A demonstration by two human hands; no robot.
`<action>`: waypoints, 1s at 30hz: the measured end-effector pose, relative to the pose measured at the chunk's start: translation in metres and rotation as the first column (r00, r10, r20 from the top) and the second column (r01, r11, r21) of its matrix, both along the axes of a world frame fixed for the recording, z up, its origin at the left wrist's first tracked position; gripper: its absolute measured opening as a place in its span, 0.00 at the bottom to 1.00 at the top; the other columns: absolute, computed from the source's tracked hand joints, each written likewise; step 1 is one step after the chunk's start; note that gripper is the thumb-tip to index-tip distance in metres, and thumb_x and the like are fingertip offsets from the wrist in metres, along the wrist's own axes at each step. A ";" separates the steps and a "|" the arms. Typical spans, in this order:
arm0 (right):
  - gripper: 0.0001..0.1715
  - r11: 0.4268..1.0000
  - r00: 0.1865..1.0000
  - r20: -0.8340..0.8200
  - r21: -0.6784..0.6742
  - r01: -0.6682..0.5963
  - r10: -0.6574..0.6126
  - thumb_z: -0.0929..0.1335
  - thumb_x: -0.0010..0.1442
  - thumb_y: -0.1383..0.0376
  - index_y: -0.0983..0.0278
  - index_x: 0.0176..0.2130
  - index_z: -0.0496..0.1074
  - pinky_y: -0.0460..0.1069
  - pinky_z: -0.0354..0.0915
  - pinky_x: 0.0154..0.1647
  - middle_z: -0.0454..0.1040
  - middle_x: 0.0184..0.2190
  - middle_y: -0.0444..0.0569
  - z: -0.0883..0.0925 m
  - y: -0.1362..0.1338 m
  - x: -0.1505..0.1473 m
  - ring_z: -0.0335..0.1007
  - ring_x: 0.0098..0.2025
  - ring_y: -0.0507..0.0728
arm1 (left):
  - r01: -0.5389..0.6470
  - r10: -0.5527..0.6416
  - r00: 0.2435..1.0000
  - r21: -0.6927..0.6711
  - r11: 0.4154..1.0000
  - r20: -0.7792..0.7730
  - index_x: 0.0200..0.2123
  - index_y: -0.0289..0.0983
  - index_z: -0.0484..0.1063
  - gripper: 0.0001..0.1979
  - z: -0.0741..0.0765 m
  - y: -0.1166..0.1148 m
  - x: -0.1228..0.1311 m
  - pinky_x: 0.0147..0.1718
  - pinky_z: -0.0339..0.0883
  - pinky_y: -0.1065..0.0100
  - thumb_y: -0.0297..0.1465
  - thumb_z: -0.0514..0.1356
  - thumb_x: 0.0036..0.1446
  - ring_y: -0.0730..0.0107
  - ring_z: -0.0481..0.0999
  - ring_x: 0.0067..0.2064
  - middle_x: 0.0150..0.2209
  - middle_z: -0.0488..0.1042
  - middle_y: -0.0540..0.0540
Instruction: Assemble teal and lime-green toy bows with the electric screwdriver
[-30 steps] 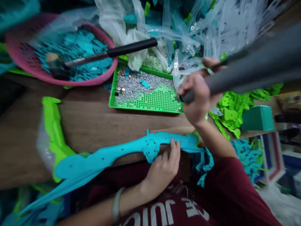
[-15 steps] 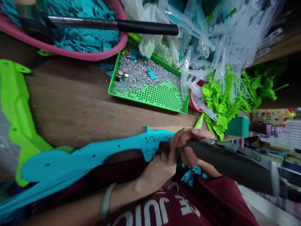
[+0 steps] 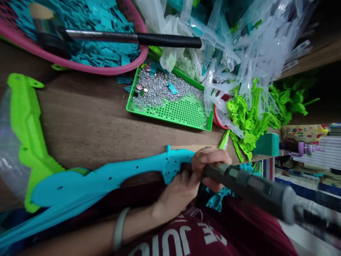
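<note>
A long turquoise plastic part (image 3: 149, 163), shaped like a toy gun, lies along the table's near edge. My left hand (image 3: 179, 190), with a pale bracelet at the wrist, is curled closed on its right end. My right hand (image 3: 213, 158) touches the left hand and is wrapped round the front of a dark power screwdriver (image 3: 250, 185). The tool slants down to the right. Its tip and the spot where it meets the part are hidden by my fingers.
A green tray (image 3: 170, 119) of small screws sits beyond the part. Behind it are a pink basket (image 3: 112, 69) with a hammer (image 3: 170, 40) across it, and heaped clear pieces (image 3: 271, 46). Lime-green parts lie left (image 3: 32, 124) and right (image 3: 249, 124).
The screwdriver's rear end has swung left and nearer, and my right hand has shifted slightly left around its front. The view has shifted a little; my left hand stays on the turquoise part.
</note>
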State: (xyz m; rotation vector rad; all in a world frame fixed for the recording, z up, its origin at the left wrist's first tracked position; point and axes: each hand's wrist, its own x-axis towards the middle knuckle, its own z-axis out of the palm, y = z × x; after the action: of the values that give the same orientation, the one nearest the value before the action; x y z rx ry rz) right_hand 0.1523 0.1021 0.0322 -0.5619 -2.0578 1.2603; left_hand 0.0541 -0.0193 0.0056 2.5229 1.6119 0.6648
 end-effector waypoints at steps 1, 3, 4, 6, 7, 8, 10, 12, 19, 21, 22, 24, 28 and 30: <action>0.19 0.999 0.996 -0.075 0.011 -0.044 0.045 0.65 0.63 0.47 0.51 0.50 0.61 0.43 0.63 0.13 0.61 0.14 0.31 0.006 0.012 -0.007 0.62 0.12 0.49 | -0.010 0.010 1.000 -0.003 1.000 -0.027 0.39 0.33 0.76 0.09 0.001 0.003 0.002 0.21 0.65 0.67 0.22 0.60 0.54 0.65 0.74 0.29 0.31 0.75 0.45; 0.21 0.999 0.981 -0.195 0.041 0.035 -0.026 0.67 0.63 0.48 0.50 0.52 0.62 0.44 0.63 0.15 0.60 0.15 0.32 0.014 0.044 -0.025 0.62 0.13 0.49 | -0.009 0.011 0.997 0.019 1.000 -0.072 0.47 0.30 0.76 0.14 0.001 0.011 0.011 0.30 0.71 0.66 0.24 0.57 0.59 0.62 0.77 0.40 0.43 0.77 0.39; 0.21 0.981 0.956 -0.254 0.087 0.172 -0.145 0.68 0.62 0.48 0.48 0.51 0.62 0.44 0.63 0.15 0.59 0.16 0.32 0.013 0.063 -0.035 0.60 0.14 0.49 | 0.001 0.002 0.997 0.038 0.999 -0.080 0.51 0.30 0.75 0.16 -0.001 0.016 0.017 0.38 0.73 0.65 0.25 0.55 0.62 0.61 0.76 0.47 0.49 0.76 0.37; 0.22 0.863 0.831 -0.359 0.116 0.492 -0.425 0.66 0.61 0.44 0.49 0.50 0.62 0.47 0.64 0.19 0.58 0.19 0.34 0.003 0.100 -0.054 0.60 0.16 0.49 | 0.034 -0.029 0.998 0.088 0.996 -0.054 0.54 0.32 0.74 0.18 -0.006 0.025 0.027 0.50 0.70 0.63 0.25 0.52 0.65 0.61 0.73 0.55 0.55 0.74 0.38; 0.22 0.833 0.805 -0.348 0.109 0.543 -0.480 0.65 0.61 0.44 0.50 0.50 0.61 0.48 0.64 0.20 0.57 0.20 0.35 -0.005 0.116 -0.062 0.59 0.17 0.50 | 0.052 -0.048 0.998 0.109 0.993 -0.038 0.55 0.33 0.73 0.18 -0.009 0.028 0.030 0.53 0.69 0.63 0.26 0.52 0.66 0.61 0.72 0.57 0.56 0.74 0.39; 0.22 0.816 0.787 -0.340 0.088 0.571 -0.515 0.65 0.61 0.44 0.51 0.50 0.61 0.49 0.65 0.21 0.57 0.21 0.35 -0.014 0.128 -0.068 0.59 0.18 0.50 | 0.068 -0.065 0.997 0.120 0.990 -0.032 0.56 0.33 0.73 0.18 -0.013 0.030 0.031 0.54 0.68 0.62 0.26 0.52 0.66 0.61 0.72 0.57 0.56 0.74 0.40; 0.23 0.816 0.789 -0.297 0.049 0.576 -0.538 0.64 0.61 0.46 0.53 0.51 0.59 0.49 0.65 0.22 0.56 0.22 0.36 -0.031 0.141 -0.073 0.60 0.18 0.51 | 0.094 -0.089 0.995 0.126 0.988 -0.040 0.56 0.32 0.73 0.18 -0.018 0.031 0.027 0.54 0.67 0.62 0.27 0.52 0.67 0.59 0.73 0.57 0.55 0.75 0.39; 0.24 0.805 0.784 -0.255 0.035 0.592 -0.566 0.63 0.62 0.46 0.54 0.52 0.57 0.50 0.66 0.23 0.55 0.22 0.36 -0.042 0.144 -0.071 0.62 0.19 0.52 | 0.099 -0.096 0.995 0.140 0.985 -0.032 0.56 0.31 0.72 0.18 -0.021 0.028 0.018 0.55 0.67 0.61 0.28 0.53 0.67 0.58 0.73 0.58 0.56 0.74 0.38; 0.21 0.844 0.796 -0.361 0.045 0.535 -0.485 0.66 0.61 0.48 0.52 0.48 0.56 0.46 0.62 0.21 0.54 0.23 0.35 -0.044 0.144 -0.069 0.60 0.19 0.49 | 0.071 -0.091 0.992 0.213 0.974 0.083 0.56 0.33 0.73 0.18 -0.026 0.020 0.007 0.53 0.68 0.61 0.25 0.52 0.66 0.63 0.74 0.52 0.52 0.77 0.42; 0.22 0.840 0.798 -0.355 0.058 0.539 -0.487 0.66 0.61 0.47 0.52 0.48 0.57 0.46 0.62 0.21 0.54 0.23 0.35 -0.044 0.145 -0.071 0.60 0.18 0.49 | 0.088 -0.103 0.993 0.205 0.975 0.064 0.56 0.33 0.73 0.18 -0.024 0.021 0.010 0.53 0.68 0.62 0.25 0.51 0.67 0.64 0.73 0.53 0.53 0.77 0.42; 0.22 0.832 0.797 -0.331 0.060 0.552 -0.505 0.65 0.62 0.46 0.52 0.49 0.57 0.47 0.63 0.22 0.55 0.23 0.35 -0.045 0.146 -0.072 0.61 0.19 0.50 | 0.095 -0.106 0.993 0.201 0.975 0.046 0.55 0.33 0.74 0.18 -0.024 0.022 0.012 0.53 0.68 0.63 0.25 0.50 0.67 0.64 0.73 0.53 0.54 0.76 0.42; 0.24 0.807 0.785 -0.281 0.060 0.588 -0.551 0.63 0.63 0.46 0.53 0.52 0.56 0.49 0.66 0.24 0.57 0.24 0.36 -0.046 0.145 -0.072 0.64 0.20 0.51 | 0.102 -0.108 0.994 0.229 0.968 0.017 0.53 0.32 0.75 0.18 -0.022 0.024 0.015 0.50 0.69 0.64 0.25 0.50 0.66 0.64 0.73 0.52 0.53 0.76 0.42; 0.26 0.765 0.755 -0.215 0.046 0.642 -0.620 0.61 0.63 0.45 0.54 0.54 0.57 0.51 0.69 0.27 0.60 0.24 0.37 -0.049 0.144 -0.070 0.68 0.22 0.52 | 0.092 -0.092 0.996 0.336 0.937 -0.016 0.50 0.30 0.76 0.16 -0.025 0.027 0.021 0.46 0.70 0.65 0.26 0.52 0.66 0.63 0.75 0.50 0.48 0.79 0.40; 0.26 0.770 0.756 -0.214 0.022 0.637 -0.619 0.62 0.63 0.45 0.55 0.54 0.58 0.51 0.70 0.28 0.61 0.24 0.37 -0.049 0.144 -0.070 0.68 0.21 0.52 | 0.081 -0.083 0.996 0.364 0.928 -0.010 0.51 0.30 0.76 0.15 -0.028 0.026 0.023 0.46 0.70 0.66 0.26 0.52 0.67 0.64 0.75 0.50 0.48 0.79 0.41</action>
State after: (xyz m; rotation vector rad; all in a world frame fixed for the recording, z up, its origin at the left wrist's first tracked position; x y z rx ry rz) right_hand 0.0827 0.2463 -0.0164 -0.9507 -1.5449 0.7681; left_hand 0.0770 0.0064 -0.0228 2.8161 1.4864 1.0466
